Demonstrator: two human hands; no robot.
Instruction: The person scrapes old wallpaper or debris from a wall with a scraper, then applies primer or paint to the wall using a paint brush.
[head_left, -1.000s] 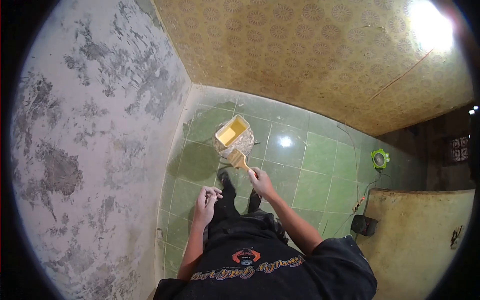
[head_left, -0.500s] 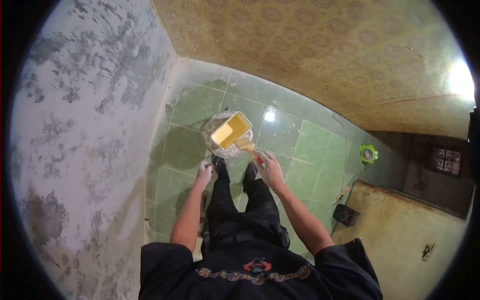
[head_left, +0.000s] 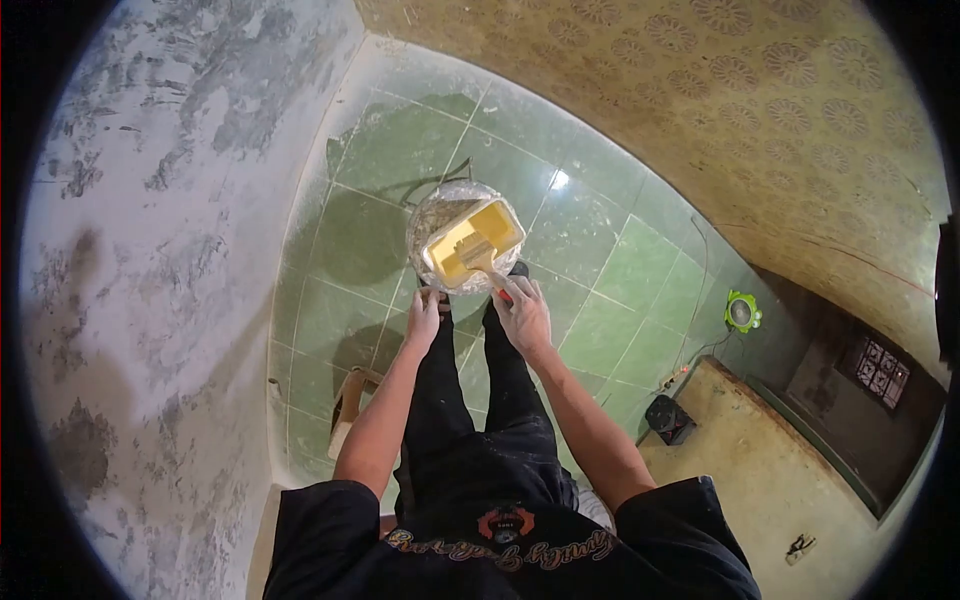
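My right hand (head_left: pixel 522 312) is closed round the red handle of a putty knife (head_left: pixel 476 254). Its wide, fan-shaped blade reaches into a yellow rectangular tray (head_left: pixel 508 212) with a pale rim. This tray lies tilted across the top of a round bucket (head_left: pixel 428 212), whose rim and contents are smeared whitish. My left hand (head_left: pixel 424 318) has its fingers curled together right at the near left side of the bucket, below the tray's lower corner; I cannot tell what they hold.
Green tiles (head_left: pixel 360 235) cover the floor. A patchy grey-white wall (head_left: pixel 160 250) rises at left, a patterned tan wall (head_left: pixel 740 110) at the top right. A wooden stool-like object (head_left: pixel 350 405) stands behind my left arm. At right are a green round device (head_left: pixel 741 312), cables and a black object (head_left: pixel 670 420).
The putty knife's blade has moved from the tray's near edge to inside the tray. My left hand has come up closer to the bucket. The view has shifted and turned.
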